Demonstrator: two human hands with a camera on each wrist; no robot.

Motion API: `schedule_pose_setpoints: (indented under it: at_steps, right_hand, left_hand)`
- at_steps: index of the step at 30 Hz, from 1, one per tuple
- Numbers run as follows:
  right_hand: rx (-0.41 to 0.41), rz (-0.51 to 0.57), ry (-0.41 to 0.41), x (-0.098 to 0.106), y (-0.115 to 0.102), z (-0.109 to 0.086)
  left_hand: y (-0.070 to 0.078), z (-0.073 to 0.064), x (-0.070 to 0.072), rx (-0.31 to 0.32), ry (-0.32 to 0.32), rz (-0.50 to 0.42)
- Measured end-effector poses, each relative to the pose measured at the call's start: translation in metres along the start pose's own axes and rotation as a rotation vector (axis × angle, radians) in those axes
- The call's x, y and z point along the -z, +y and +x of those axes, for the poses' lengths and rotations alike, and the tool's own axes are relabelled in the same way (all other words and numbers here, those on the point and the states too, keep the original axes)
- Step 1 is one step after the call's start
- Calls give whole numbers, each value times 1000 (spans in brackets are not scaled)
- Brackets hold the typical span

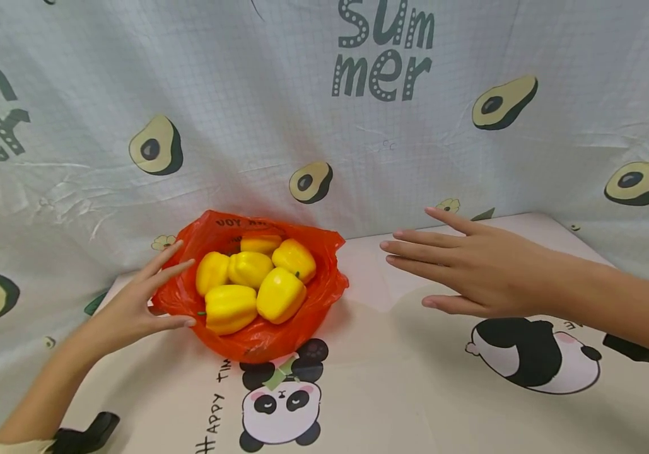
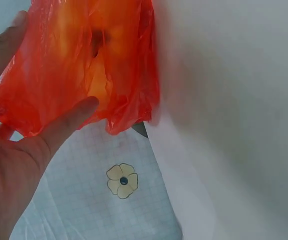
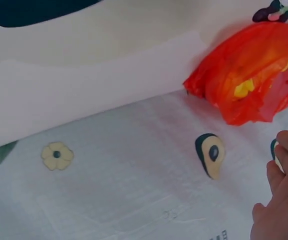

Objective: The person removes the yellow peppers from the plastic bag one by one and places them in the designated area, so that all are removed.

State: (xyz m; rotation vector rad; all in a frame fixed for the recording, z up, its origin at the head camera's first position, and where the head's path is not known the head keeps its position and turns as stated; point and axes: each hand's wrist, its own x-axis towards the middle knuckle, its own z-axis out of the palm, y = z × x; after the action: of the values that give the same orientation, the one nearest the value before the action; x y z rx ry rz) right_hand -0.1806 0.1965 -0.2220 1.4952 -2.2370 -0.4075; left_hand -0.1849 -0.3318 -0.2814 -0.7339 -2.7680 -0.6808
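Observation:
Several yellow bell peppers (image 1: pixel 281 295) lie inside an open red plastic bag (image 1: pixel 267 348) on the table; the bag's mouth is spread wide. At the bag's left side is my left hand (image 1: pixel 125 315), fingers and thumb spread; the fingertips overlap its edge, and I cannot tell how firmly they touch. In the left wrist view the bag (image 2: pixel 59 75) hides most of the peppers. My right hand (image 1: pixel 483 268) hovers to the right of the bag, apart from it, with straight fingers and nothing held.
The pale table (image 1: pixel 403 391) carries printed pandas and lettering. Behind it hangs a white sheet (image 1: pixel 245 145) printed with avocados and words. Dark straps (image 1: pixel 86 435) show near the wrists.

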Motion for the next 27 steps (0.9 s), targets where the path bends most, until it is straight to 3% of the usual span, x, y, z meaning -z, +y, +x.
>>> schedule_pose_setpoints:
  at_steps: [12,16,20,24,27]
  right_hand:
    - [-65,291,-222,19,5,38]
    - [-80,442,-308,18,11,52]
    - [-165,615,-394,15,17,68]
    - [-221,726,-438,17,24,83]
    - [-195,761,-429,17,28,93]
  left_hand:
    - [0,1,-4,36,-23,-38]
    - [1,1,-4,47,-28,-37]
    - [1,2,-4,68,-34,-43]
    - [-2,3,-5,81,-41,-50]
    - [-6,3,-7,73,-37,-67]
